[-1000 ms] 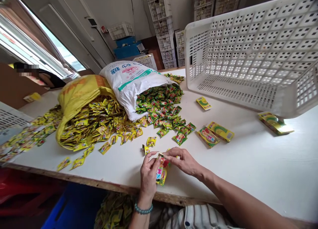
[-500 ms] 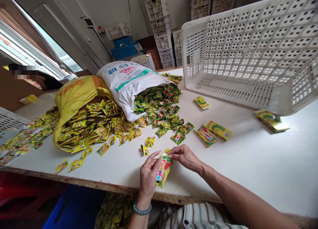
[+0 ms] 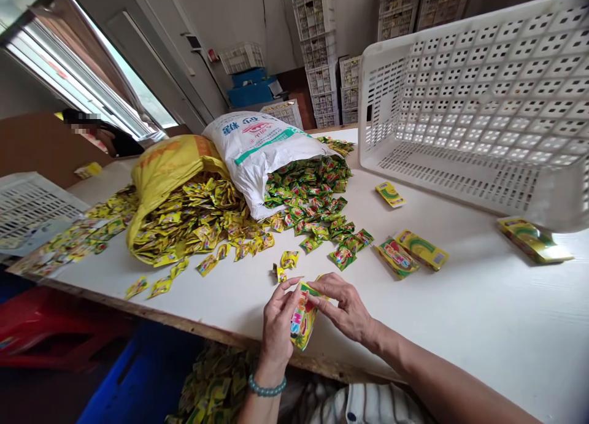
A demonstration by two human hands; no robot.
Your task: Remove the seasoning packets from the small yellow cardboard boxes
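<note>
Since the earlier frame, the right hand's [image 3: 343,307] thumb has shifted lower on the printed packet [image 3: 301,323]. From that packet, the yellow sack [image 3: 170,160] lies at ten o'clock, the left hand's [image 3: 276,326] grip is closed on it at nine, the right's touches it at two, fingers slightly parted, firmness I cannot tell, and flat boxes [image 3: 426,250] rest farther out at two on the worktop [image 3: 483,326].

Adjacent hands [image 3: 277,327], fingers [image 3: 281,289] apparently bent
</note>
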